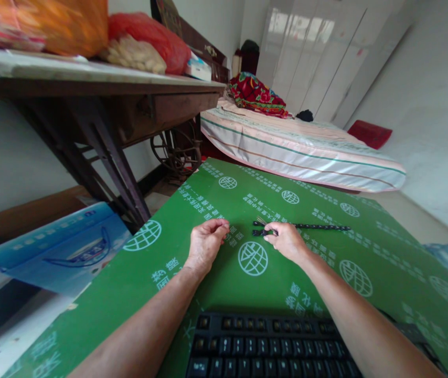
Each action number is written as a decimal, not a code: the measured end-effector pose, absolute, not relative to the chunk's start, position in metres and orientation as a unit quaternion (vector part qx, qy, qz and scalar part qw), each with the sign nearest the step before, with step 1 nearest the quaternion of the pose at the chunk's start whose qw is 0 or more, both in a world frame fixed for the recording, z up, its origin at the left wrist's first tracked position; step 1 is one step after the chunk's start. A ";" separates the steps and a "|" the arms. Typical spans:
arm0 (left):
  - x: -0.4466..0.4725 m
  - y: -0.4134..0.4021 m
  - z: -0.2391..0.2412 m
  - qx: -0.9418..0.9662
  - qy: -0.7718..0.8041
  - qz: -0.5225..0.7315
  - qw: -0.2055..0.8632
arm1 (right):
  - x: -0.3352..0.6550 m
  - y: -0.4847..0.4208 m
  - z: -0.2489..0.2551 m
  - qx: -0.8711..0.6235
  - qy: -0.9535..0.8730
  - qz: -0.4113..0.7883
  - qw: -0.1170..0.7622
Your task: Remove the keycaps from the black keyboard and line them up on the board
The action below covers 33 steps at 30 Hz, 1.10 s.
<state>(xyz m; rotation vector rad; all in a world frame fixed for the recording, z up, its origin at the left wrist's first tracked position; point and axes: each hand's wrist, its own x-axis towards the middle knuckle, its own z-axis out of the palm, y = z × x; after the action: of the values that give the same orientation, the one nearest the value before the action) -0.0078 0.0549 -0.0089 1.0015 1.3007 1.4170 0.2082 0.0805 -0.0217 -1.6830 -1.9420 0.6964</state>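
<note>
My right hand (285, 241) is closed around a dark, braided-looking cord (322, 227) just above the green board (224, 283). The cord's narrow tail stretches to the right past my knuckles. Left of my fingertips, black ends (256, 232) and a few thin pale strands (261, 220) stick out. Across a small gap, my left hand (207, 244) has its thumb and fingertips pinched together. Whatever is in that pinch, if anything, is too small to make out. My right fingers hide the part of the cord they grip.
A black keyboard (271, 346) lies at the board's near edge, under my forearms. To the left stand a sewing-machine table (137, 79) bearing bags and a blue printed bag (78, 252). Beyond the board is a bed (306, 147) with a red patterned blanket (255, 94).
</note>
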 end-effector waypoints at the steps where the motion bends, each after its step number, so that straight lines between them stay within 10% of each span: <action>1: -0.008 0.055 -0.009 0.409 0.530 0.578 0.467 | 0.208 0.080 -0.022 -0.614 -0.708 0.254 0.239; 20: -0.005 0.055 -0.008 0.426 0.508 0.579 0.475 | 0.213 -0.017 0.057 -0.615 -0.659 0.087 0.424; 33: -0.006 0.035 0.013 0.472 0.527 0.496 0.504 | 0.173 -0.101 0.060 -0.542 -0.591 0.492 0.339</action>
<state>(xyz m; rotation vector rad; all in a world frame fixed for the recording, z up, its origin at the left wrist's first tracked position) -0.0060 0.0351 0.0132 1.1395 1.2721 1.1964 0.1725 -0.1012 0.0600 -1.4122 -1.5385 1.2803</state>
